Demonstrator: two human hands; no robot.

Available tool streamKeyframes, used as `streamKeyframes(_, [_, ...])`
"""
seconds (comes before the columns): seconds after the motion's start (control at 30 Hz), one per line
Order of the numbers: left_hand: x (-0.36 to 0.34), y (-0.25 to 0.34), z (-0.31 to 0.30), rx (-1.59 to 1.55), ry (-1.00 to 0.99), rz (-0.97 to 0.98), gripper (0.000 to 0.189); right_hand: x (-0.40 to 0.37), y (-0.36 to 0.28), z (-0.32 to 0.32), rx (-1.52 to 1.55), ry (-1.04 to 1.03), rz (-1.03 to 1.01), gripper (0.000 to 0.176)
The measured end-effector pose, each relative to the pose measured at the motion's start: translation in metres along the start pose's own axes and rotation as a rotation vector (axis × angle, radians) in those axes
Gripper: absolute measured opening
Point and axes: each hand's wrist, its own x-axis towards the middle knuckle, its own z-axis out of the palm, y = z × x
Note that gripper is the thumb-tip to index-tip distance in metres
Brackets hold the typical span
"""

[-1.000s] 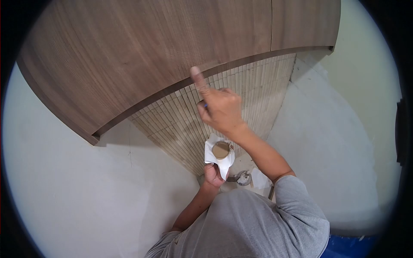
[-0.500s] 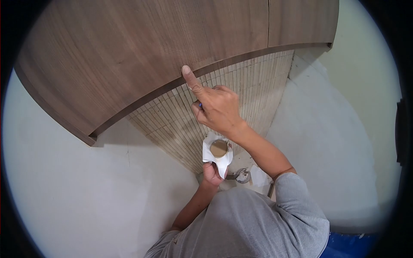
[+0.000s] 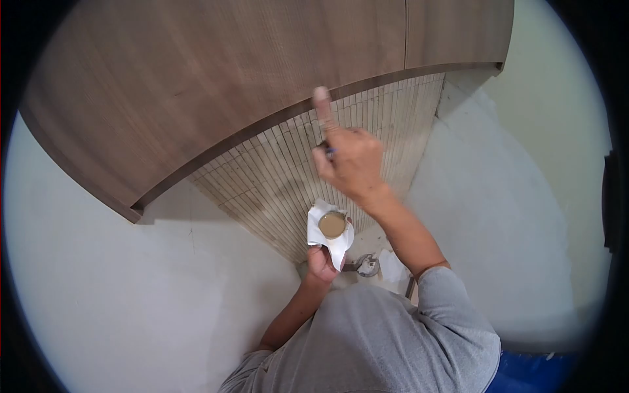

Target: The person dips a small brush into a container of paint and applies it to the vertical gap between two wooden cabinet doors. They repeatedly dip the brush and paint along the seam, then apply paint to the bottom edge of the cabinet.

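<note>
A brown wooden wall cabinet spans the top, with a band of narrow beige tiles directly beneath it, between bare plaster walls left and right. The right hand is raised before the tiles, forefinger at the cabinet's lower edge. Below it, the left hand holds a small round tin nested in white paper.

a small round tin sat upright and open, filled with tan paste, cupped in a white cloth that the left hand gripped from below, low before the tiled wall. a small blue object, mostly hidden, was pinched in the curled fingers of the right hand, above the tin.
</note>
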Motion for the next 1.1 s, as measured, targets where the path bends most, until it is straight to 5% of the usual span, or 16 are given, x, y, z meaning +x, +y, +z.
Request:
streamKeyframes(0.3, [0.001, -0.001, 0.005, -0.073, 0.018, 0.000, 0.056, 0.001, 0.022, 0.002, -0.150, -0.054, -0.004, 0.107])
streamKeyframes(0.5, [0.000, 0.001, 0.003, -0.028, 0.023, -0.042, 0.056, -0.010, 0.045, -0.013, -0.275, -0.061, 0.421, 0.102])
streamKeyframes(0.6, [0.001, 0.000, 0.006, -0.066, 0.014, -0.027, 0.055, -0.008, 0.028, -0.010, -0.164, -0.077, 0.115, 0.103])
streamKeyframes(0.8, [0.001, -0.003, 0.012, -0.107, 0.083, 0.025, 0.055, -0.004, 0.023, 0.008, -0.088, -0.073, -0.064, 0.104])
streamKeyframes(1.0, [0.000, 0.000, 0.007, -0.028, -0.038, -0.024, 0.054, -0.016, 0.049, -0.039, -0.156, -0.103, 0.511, 0.094])
streamKeyframes(1.1, [0.001, 0.000, 0.004, -0.006, 0.045, 0.003, 0.049, -0.037, 0.057, -0.049, 0.094, -0.009, 0.444, 0.088])
